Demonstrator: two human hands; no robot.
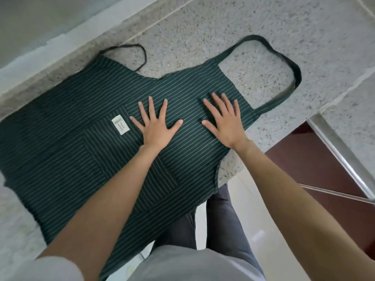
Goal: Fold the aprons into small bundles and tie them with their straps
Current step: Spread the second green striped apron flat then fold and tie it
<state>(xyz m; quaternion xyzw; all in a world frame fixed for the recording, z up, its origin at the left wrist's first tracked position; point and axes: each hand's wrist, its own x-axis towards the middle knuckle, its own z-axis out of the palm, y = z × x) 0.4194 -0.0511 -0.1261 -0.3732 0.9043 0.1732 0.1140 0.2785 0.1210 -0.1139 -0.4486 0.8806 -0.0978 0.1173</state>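
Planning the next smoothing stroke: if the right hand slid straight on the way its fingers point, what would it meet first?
The right hand lies flat on the dark green striped apron. Sliding on, it would probably cross the bib's edge, then bare speckled stone counter inside the wide neck strap loop.

A speckled grey stone counter (203, 33) carries a dark green pinstriped apron (81, 110), spread flat beneath both grips. Its neck loop (284, 55) lies beyond the right grip; a thin waist strap (132, 46) curls beyond the left.
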